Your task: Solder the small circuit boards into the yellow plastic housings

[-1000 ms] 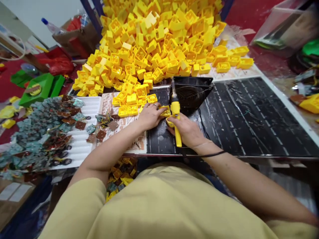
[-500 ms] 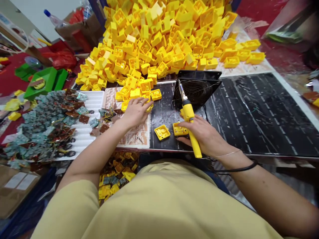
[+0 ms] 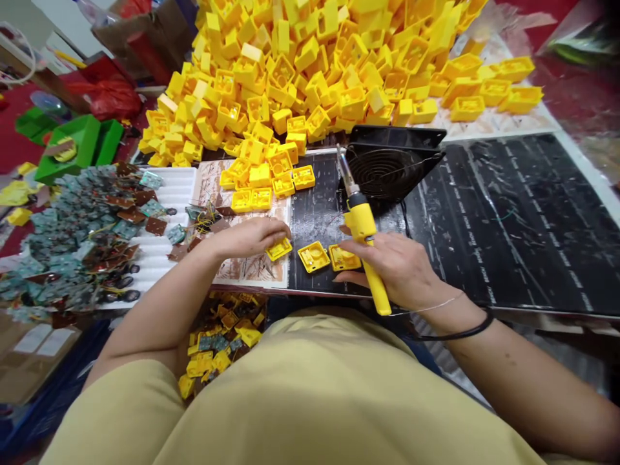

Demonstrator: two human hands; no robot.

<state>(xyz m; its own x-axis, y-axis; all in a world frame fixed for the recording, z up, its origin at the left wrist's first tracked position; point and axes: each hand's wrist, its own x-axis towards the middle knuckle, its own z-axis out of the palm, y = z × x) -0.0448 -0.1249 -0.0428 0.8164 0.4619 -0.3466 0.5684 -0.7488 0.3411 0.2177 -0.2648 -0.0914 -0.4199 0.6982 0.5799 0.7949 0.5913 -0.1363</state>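
Head view: the left hand (image 3: pixel 255 236) pinches a yellow box (image 3: pixel 279 250) on the surface (image 3: pixel 489 213); the right hand (image 3: pixel 401 263) holds a yellow tool (image 3: pixel 362 223) by two more boxes (image 3: pixel 314 257). Lining up seems underway; next needs gentle placing.

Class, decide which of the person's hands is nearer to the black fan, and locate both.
Right. The right hand is on the person's side of the black fan; the left hand is farther off, to its left.

The soldering handle (image 3: pixel 376 282) is smooth plastic (its barrel (image 3: pixel 347 173), shiny metal).
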